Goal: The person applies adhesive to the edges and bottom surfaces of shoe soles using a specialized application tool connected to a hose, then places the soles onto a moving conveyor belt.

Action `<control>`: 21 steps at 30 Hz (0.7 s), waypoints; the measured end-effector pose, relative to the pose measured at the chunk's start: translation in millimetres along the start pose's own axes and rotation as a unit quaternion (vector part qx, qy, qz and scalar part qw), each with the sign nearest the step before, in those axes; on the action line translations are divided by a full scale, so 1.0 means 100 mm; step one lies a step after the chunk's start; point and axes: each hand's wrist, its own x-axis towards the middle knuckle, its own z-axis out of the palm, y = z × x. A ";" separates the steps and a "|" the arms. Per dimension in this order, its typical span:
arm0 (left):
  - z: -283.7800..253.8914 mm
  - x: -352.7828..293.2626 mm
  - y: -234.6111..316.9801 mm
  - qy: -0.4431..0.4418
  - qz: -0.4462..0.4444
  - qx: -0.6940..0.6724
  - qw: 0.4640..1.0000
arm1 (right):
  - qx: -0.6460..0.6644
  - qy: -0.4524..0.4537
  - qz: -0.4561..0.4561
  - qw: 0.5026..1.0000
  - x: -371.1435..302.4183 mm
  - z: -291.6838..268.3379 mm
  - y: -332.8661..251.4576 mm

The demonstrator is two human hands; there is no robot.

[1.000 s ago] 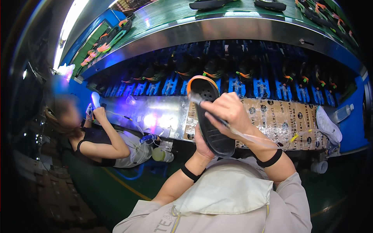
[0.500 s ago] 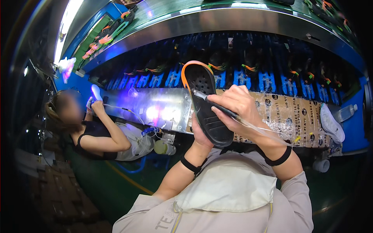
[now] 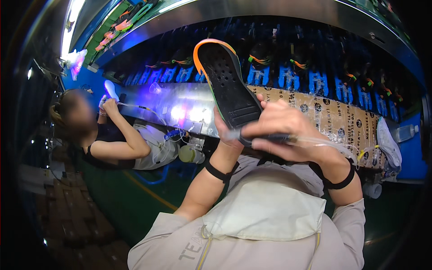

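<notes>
A black shoe sole (image 3: 227, 85) with an orange rim, a cluster of small holes and a grooved lower end is held up in front of me. My left hand (image 3: 222, 128) grips its near end from the left, with the fingers mostly behind it. My right hand (image 3: 290, 126) is closed around the dark handle of a brush (image 3: 272, 137), which has a clear tube running off to the right. The brush's pale, motion-blurred tip lies at the near end of the sole, close to my left hand.
Beyond the sole runs a row of blue holders (image 3: 288, 77) under a metal shelf. Brown printed cardboard (image 3: 324, 119) covers the bench, with a white sole (image 3: 389, 141) and clear bottle (image 3: 406, 132) at right. At left, a co-worker (image 3: 119, 148) holds a white sole (image 3: 109, 88).
The brush has moved from the upper left edge of the sole down to its near end. The sole has shifted slightly up and left, and my view has turned a little.
</notes>
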 end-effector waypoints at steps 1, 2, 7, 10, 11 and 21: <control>-0.01 0.05 0.04 -0.062 -0.003 0.010 0.998 | -0.009 0.027 0.024 0.999 0.00 -0.02 0.00; 0.01 0.07 0.06 -0.041 -0.001 0.035 0.999 | -0.053 0.036 0.032 0.997 -0.02 0.00 0.01; 0.12 0.18 0.16 -0.050 -0.018 -0.051 0.997 | 0.064 -0.101 0.006 0.993 -0.03 -0.12 -0.12; 0.16 0.24 0.24 -0.050 -0.007 -0.034 0.998 | -0.029 -0.029 0.069 0.997 -0.03 -0.15 -0.11; 0.16 0.25 0.28 -0.052 -0.012 -0.004 0.999 | -0.022 -0.063 0.043 0.997 -0.02 -0.15 -0.12; 0.41 0.39 0.64 -0.041 -0.075 0.169 0.982 | -0.010 -0.092 0.008 0.996 0.01 -0.19 -0.17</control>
